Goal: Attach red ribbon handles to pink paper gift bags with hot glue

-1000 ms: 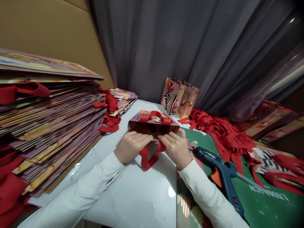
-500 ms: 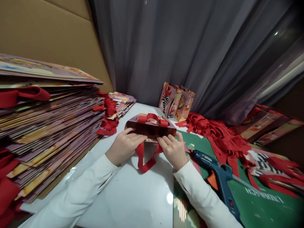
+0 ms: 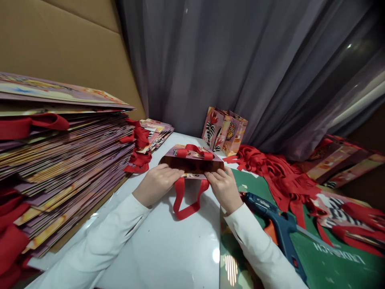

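Note:
A small patterned paper gift bag (image 3: 192,159) stands open-mouthed toward me on the white table (image 3: 168,249). My left hand (image 3: 156,182) presses on the near rim at its left side. My right hand (image 3: 224,186) pinches the near rim at its right side. A red ribbon handle (image 3: 186,196) hangs from that near rim and lies looped on the table between my hands. A second red handle (image 3: 194,151) arches over the far rim.
A tall stack of flat printed bags with red handles (image 3: 60,160) fills the left. A blue glue gun (image 3: 278,228) lies on a green mat (image 3: 331,257) at right. Red ribbon strips (image 3: 276,168) pile behind it. Finished bags (image 3: 224,130) stand by the grey curtain.
My hands have spread slightly apart along the bag's near rim, and the red handle loop now lies flatter between them. The view has shifted a little.

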`<action>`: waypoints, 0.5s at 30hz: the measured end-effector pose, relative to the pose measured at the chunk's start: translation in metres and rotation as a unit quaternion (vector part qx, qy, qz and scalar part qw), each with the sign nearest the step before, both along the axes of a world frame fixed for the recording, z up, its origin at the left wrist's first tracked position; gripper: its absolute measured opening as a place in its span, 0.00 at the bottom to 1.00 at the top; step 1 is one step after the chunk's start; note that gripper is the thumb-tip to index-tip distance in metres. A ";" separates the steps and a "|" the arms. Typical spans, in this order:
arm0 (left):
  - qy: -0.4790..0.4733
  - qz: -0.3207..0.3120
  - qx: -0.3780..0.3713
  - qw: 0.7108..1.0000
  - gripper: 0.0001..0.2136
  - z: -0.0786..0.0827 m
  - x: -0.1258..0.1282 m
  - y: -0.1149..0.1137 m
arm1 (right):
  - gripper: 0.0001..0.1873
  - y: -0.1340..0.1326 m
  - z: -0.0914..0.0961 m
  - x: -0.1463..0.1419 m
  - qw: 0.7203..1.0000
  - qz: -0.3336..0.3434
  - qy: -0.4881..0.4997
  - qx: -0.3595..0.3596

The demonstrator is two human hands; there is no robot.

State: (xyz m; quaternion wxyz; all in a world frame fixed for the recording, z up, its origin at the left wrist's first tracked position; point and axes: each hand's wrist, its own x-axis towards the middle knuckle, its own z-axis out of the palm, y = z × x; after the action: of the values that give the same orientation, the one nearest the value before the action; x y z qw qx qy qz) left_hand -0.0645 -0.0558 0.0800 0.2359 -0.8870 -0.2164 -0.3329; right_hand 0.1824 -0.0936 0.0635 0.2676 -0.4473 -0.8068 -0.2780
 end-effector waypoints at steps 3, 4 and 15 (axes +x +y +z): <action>0.016 -0.016 -0.010 1.000 0.14 0.001 -0.003 0.003 | 0.11 0.001 0.001 0.003 1.000 -0.002 0.000 0.007; 0.013 -0.024 -0.004 1.000 0.14 0.001 -0.004 0.004 | 0.11 0.001 0.002 0.004 1.000 -0.004 0.000 0.007; -0.035 -0.039 0.045 0.998 0.08 0.009 -0.007 -0.002 | 0.13 -0.005 0.014 0.000 1.000 0.004 0.004 -0.001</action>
State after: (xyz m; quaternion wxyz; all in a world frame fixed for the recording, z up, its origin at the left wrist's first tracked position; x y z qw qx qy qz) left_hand -0.0717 -0.0573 0.0892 0.2544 -0.8711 -0.1742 -0.3822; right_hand 0.1828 -0.0986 0.0779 0.2712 -0.4458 -0.8078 -0.2742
